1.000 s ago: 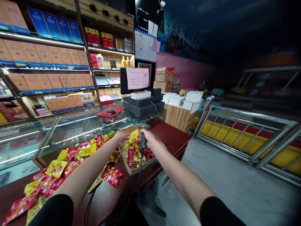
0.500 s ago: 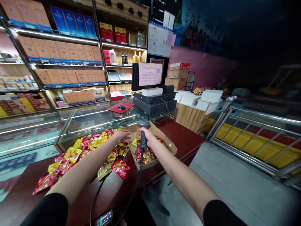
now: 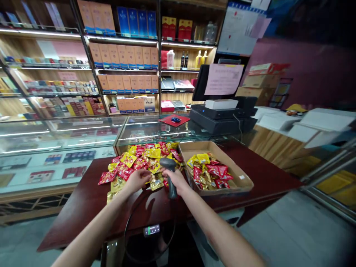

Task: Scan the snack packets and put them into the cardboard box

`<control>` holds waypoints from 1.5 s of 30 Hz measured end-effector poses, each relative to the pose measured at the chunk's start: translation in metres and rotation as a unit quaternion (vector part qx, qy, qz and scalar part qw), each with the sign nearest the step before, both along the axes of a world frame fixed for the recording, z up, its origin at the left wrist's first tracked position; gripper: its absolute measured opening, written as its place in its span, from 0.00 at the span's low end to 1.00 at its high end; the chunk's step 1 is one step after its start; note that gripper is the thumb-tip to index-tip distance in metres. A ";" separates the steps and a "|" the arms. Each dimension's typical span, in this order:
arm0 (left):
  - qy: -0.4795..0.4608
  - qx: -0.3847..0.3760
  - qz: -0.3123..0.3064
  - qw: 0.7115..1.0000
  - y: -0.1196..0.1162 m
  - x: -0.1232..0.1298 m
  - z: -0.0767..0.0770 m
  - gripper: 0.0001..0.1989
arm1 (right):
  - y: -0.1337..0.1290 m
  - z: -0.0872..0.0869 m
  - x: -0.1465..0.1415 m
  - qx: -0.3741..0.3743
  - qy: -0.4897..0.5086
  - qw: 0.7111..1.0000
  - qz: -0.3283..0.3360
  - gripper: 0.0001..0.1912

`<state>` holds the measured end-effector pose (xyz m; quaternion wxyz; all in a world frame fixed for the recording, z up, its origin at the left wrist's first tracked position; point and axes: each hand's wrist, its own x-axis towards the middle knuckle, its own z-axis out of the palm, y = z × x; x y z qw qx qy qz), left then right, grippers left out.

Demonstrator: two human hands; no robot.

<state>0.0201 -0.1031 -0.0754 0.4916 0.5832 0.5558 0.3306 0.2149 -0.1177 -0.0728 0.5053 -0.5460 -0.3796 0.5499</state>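
Observation:
My right hand is wrapped round the handle of a dark barcode scanner, whose head points away from me and whose cable loops down past the table's near edge. My left hand is at the near side of a pile of red, yellow and gold snack packets. Its fingers are bent together, and whatever they hold is too small to make out. Right of the scanner, an open cardboard box has more red, yellow and gold packets lying in it.
Behind the dark red table runs a glass display counter with a mouse on a red mat. A monitor stands at the back right. A lit phone is near the front edge.
The view has turned left. My right hand has moved the scanner from over the box to the packet pile's near side. My left hand's fingers, spread before, are now bent together.

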 end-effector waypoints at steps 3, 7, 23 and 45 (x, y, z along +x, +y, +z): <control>0.017 0.030 0.026 0.999 -0.021 -0.011 -0.029 0.13 | -0.014 -0.018 -0.018 0.041 -0.100 0.994 -0.009 0.11; -0.017 0.011 0.077 0.997 -0.037 -0.001 -0.052 0.11 | -0.023 -0.029 -0.029 0.040 -0.169 0.984 -0.029 0.09; -0.209 -0.117 0.084 0.967 -0.041 0.010 -0.049 0.24 | -0.035 -0.039 -0.029 -0.073 0.067 0.995 -0.032 0.10; -0.218 -0.141 0.029 0.965 -0.009 0.007 -0.027 0.26 | -0.028 -0.020 -0.033 0.000 0.048 0.999 -0.010 0.16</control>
